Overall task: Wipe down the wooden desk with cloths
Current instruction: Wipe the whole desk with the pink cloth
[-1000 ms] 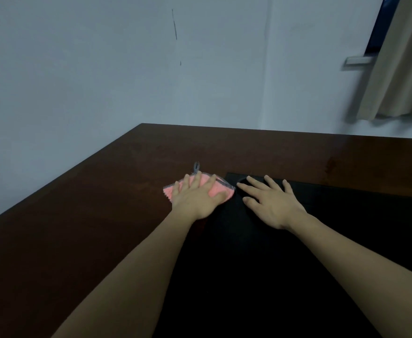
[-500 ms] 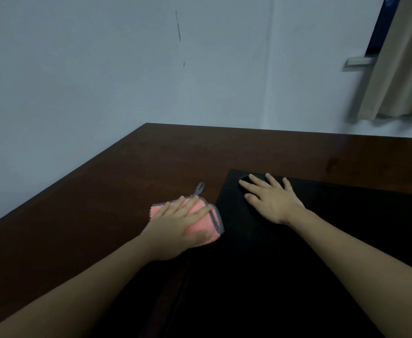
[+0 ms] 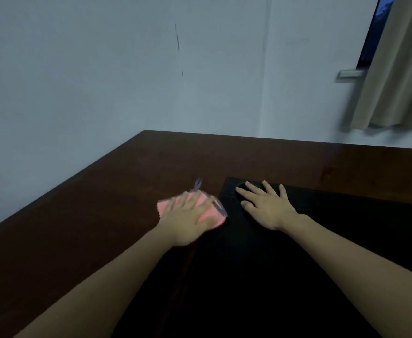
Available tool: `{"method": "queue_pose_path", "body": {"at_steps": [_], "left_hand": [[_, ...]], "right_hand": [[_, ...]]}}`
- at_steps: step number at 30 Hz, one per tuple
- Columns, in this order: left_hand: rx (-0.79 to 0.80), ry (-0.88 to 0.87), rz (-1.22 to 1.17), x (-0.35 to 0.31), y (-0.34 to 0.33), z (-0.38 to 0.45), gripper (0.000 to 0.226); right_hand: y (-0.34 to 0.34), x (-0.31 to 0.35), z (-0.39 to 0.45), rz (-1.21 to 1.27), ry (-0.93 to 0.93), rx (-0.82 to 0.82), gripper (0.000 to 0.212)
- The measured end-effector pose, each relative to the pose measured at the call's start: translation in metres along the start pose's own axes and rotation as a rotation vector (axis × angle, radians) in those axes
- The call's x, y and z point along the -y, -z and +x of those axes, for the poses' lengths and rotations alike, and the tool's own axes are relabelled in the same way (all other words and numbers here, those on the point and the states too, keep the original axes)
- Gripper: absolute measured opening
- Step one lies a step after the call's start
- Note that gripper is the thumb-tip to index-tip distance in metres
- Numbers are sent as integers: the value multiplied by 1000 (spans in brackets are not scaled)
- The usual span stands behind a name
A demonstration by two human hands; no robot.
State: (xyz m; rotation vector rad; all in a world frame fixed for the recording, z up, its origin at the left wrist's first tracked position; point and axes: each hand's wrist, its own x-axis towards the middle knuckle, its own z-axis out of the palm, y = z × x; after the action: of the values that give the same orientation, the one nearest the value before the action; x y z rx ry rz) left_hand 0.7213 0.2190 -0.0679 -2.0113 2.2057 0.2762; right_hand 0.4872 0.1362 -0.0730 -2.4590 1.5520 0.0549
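head view: the left hand (image 3: 188,222) lies flat on a pink cloth (image 3: 208,211), fingers straight and spread, pressing it onto the dark wooden desk (image 3: 90,235). the cloth sits just left of a black mat (image 3: 297,276) — its right edge touches or overlaps the mat's left border; a grey loop (image 3: 197,184) projects from its far edge. the cloth and hand appear motion-blurred. the right hand (image 3: 266,206) rests palm-down on the mat's far left corner, fingers extended and parted, holding nothing. behind the desk — a pale wall (image 3: 102,69) and, upper right, a beige curtain (image 3: 400,69).
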Motion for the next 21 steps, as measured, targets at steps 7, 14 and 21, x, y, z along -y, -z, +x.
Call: {"method": "queue_pose_path", "body": {"at_steps": [7, 14, 21], "left_hand": [[-4, -132, 12, 42, -14, -45, 86], [-67, 203, -25, 75, 10, 53, 70], [-59, 183, -45, 61, 11, 50, 67]], "right_hand": [[4, 26, 8, -56, 13, -53, 55], [-12, 56, 29, 23, 34, -37, 55], [-13, 58, 25, 11, 25, -44, 55]]}}
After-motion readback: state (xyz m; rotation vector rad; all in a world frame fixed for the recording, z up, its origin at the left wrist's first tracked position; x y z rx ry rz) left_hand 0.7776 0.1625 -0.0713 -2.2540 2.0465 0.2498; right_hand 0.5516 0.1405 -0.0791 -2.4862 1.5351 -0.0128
